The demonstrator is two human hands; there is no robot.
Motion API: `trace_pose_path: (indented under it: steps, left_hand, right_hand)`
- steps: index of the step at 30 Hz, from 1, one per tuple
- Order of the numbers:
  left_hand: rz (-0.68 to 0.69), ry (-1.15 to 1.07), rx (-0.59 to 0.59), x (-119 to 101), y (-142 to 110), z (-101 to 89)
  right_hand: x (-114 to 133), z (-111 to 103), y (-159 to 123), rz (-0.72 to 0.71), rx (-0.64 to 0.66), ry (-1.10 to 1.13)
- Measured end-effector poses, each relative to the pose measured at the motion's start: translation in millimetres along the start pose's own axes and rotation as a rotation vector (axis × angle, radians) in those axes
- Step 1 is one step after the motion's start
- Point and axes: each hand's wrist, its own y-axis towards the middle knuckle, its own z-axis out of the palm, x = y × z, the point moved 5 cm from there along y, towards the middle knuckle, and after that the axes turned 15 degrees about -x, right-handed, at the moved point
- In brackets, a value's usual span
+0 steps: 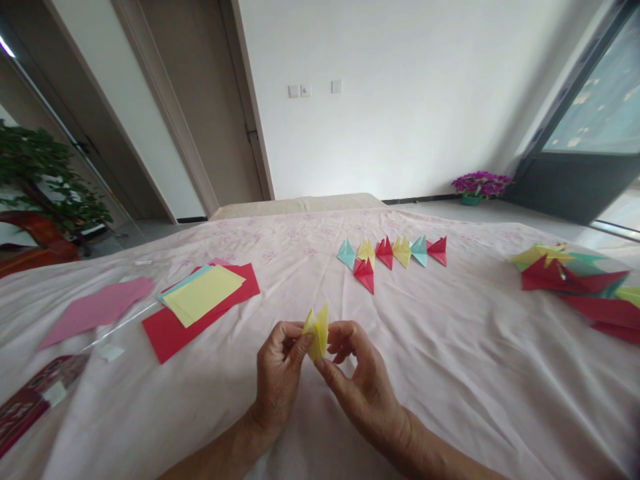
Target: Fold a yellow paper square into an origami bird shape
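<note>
A small folded piece of yellow paper (318,335), with two points sticking up, is held above the cloth between my hands. My left hand (281,370) pinches its left side between thumb and fingers. On the other side, my right hand (361,383) has its thumb and fingertips at the paper's lower right edge. Beyond them, several folded paper pieces in blue, yellow and red stand in a row, among them a blue one (346,254) at the left end. One red folded piece (365,274) lies in front of that row.
Left of my hands lies a stack of yellow paper sheets (205,293) over red paper (165,337). Pink paper (97,310) and a dark red phone-like object (30,400) are farther left. Larger folded red, yellow and green papers (570,277) sit at the right on the wrinkled pink cloth (475,373).
</note>
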Motion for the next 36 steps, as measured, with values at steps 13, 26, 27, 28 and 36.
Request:
trace_pose_path:
  steps: [13,26,27,28,36]
  left_hand:
    - [-0.002,-0.029,0.012,0.4,-4.9,-2.0]
    - [-0.129,-0.024,0.08,8.6,-1.4,-0.1]
    - [-0.132,-0.014,0.079,9.2,-1.4,-0.4]
    - [-0.135,-0.002,0.075,9.6,-1.5,-0.9]
    - [-0.154,0.061,0.062,8.1,-2.4,0.9]
  right_hand:
    - [13.0,-1.9,-0.1,-0.249,0.017,-0.122]
    - [10.7,-1.2,0.2,-0.215,0.074,-0.105]
    - [9.3,-1.0,0.7,-0.2,0.077,-0.099]
    - [7.5,-1.0,1.2,-0.183,0.073,-0.097]
    - [-2.4,-1.4,4.5,-0.107,0.011,-0.111]
